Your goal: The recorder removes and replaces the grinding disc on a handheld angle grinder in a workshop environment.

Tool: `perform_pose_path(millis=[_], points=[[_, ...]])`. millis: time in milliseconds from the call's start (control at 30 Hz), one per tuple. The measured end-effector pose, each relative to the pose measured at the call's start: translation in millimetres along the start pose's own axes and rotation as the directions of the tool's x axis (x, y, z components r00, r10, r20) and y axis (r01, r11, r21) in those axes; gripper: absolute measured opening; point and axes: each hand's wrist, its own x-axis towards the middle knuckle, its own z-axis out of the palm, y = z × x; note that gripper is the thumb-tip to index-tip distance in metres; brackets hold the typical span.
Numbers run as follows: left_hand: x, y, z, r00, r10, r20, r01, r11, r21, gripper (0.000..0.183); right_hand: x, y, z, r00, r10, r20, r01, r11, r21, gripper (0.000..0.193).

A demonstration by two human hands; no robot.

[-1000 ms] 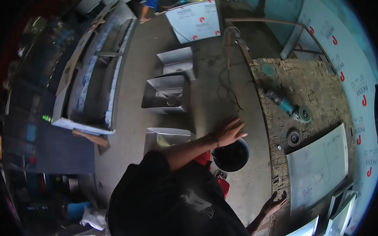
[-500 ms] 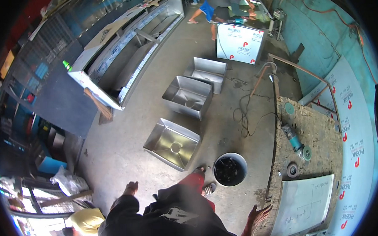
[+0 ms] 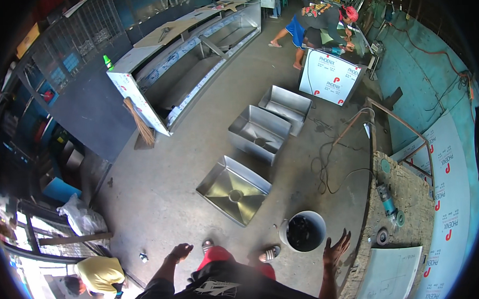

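My left hand (image 3: 181, 252) hangs over the bare concrete floor beside my left foot, fingers loosely bent and nothing seen in it. Raised at the right, my right hand (image 3: 337, 248) is open with its fingers spread, between a round bucket (image 3: 321, 232) and a worn wooden workbench (image 3: 356, 267). Dark pieces I cannot make out lie in the bucket. Ahead of my feet stands a square stainless steel sink basin (image 3: 235, 195) with a round drain hole. Beyond it are a second basin (image 3: 257, 128) and a third basin (image 3: 287, 106), close together.
On the bench are an angle grinder (image 3: 386, 199), a grinding disc (image 3: 382, 236) and a marked white sheet (image 3: 390, 276). Cables (image 3: 326, 172) trail over the floor. A long steel counter (image 3: 188, 71) and a broom (image 3: 139, 122) stand left. One person (image 3: 322, 25) bends over far right; another (image 3: 99, 277) crouches lower left.
My view has shifted, so basins and bench sit farther right and lower. My feet have moved apart. My right hand has risen from beside the bench edge, fingers now pointing up.
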Motion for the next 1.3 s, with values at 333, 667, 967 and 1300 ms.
perform_pose_path(millis=[333,667,967,1300], points=[[-14,-216,-88,0.993,-0.023,-0.117,0.037,0.993,0.111,0.047,-22,-243,25,0.969,-0.187,-0.159,0.215,0.959,0.187,0.065],[-25,-318,-335,0.697,0.067,-0.714,-0.27,0.947,-0.175,0.017,-106,-199,268,0.663,0.051,0.747,0.083,0.986,-0.142,0.079],[-72,-172,-623,0.499,0.083,-0.863,-0.295,0.952,-0.079,0.013,-271,-99,396,0.19,0.249,0.95,-0.195,0.958,-0.212,0.051],[212,-157,-577,0.768,0.376,-0.519,-0.373,0.921,0.115,0.018,-48,-383,502,0.699,0.059,0.713,-0.213,0.969,0.128,0.045]])
